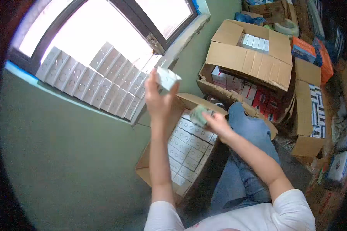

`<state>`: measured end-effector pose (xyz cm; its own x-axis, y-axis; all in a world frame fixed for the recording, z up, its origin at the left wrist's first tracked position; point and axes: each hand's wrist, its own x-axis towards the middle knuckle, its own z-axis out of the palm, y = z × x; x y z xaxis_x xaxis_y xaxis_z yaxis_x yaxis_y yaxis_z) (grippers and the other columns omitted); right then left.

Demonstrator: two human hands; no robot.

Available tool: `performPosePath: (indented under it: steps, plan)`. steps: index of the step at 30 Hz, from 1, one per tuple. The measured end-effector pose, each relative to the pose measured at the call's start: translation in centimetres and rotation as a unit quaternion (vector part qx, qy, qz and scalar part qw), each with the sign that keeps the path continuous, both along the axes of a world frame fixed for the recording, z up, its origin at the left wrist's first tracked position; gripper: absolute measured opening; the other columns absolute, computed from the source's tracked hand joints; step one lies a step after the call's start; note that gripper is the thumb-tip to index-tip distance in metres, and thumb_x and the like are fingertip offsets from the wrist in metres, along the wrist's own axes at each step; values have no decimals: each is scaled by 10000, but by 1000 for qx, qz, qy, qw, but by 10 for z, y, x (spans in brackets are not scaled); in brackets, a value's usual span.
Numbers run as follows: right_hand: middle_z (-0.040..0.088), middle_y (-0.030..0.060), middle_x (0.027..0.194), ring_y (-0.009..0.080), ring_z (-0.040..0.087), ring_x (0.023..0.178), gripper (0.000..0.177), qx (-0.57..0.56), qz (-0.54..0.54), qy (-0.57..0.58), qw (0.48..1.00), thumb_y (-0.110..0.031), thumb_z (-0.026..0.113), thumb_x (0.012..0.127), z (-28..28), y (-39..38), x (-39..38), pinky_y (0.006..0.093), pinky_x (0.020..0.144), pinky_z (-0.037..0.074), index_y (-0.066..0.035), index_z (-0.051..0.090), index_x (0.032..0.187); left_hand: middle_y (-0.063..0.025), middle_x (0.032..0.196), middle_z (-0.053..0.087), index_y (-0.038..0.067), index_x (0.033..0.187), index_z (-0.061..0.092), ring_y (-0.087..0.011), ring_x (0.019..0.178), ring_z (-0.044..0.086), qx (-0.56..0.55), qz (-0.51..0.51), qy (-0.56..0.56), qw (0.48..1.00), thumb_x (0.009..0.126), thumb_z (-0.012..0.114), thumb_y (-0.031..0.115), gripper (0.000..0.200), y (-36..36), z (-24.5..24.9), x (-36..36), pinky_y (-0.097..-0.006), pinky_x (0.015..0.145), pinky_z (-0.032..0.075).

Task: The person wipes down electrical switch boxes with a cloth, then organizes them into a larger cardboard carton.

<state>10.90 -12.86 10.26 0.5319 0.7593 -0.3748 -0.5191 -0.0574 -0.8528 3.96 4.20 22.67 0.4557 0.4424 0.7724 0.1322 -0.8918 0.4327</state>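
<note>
With left hand (158,102), grasping a small white box (168,78), held up in the air between fingers and thumb. Just beside the right end of the boxed rows (79,79) in the view, near the window (173,17), and apart from the carton of white boxes (144,175).

With right hand (218,124), gripping a green cloth-like piece (199,116), crumpled and partly blurred by motion. Held above the upper right part of the same carton, well apart from the small white box. Not possible to tell exactly how folded.

Along the window, many white boxes with round marks, arranged closely in two rows. Inside the open carton below the hands, more of such boxes, packed side by side, with thin dark gaps between some of them.

Beyond the denim-covered legs (250,133), a large open carton (245,63) with white boxes on top, and near it, lower, red boxes (266,103). Farther right, another carton (309,145) with black-and-white packages (317,111).
</note>
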Motion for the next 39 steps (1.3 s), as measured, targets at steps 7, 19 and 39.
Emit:
performPosePath:
  steps: [7, 19, 39]
  plan:
    - [678, 114, 962, 183, 635, 854, 420, 43, -32, -119, 991, -348, 680, 886, -37, 22, -5, 342, 788, 500, 11, 585, 1083, -130, 1140, 619, 169, 1350, 496, -301, 902, 670, 203, 92, 202, 954, 755, 802, 318, 685, 101, 75, 68, -405, 756, 565]
    - [632, 174, 834, 328, 638, 789, 447, -43, 55, -204, 976, -392, 662, 864, -6, 7, -17, 411, 700, 485, -27, 545, 1094, -187, 1116, 669, 236, 1402, 464, -333, 1025, 655, 87, 113, 608, 781, 900, 634, 422, 562, 208, 60, 118, -442, 889, 505]
    - [647, 128, 815, 187, 631, 735, 422, -28, 44, -244, 968, -318, 656, 898, -13, 20, -6, 335, 667, 478, 21, 548, 1125, -141, 967, 707, 224, 1260, 569, -315, 930, 686, 261, 195, 390, 861, 923, 604, 371, 370, 186, 39, 106, -454, 799, 538]
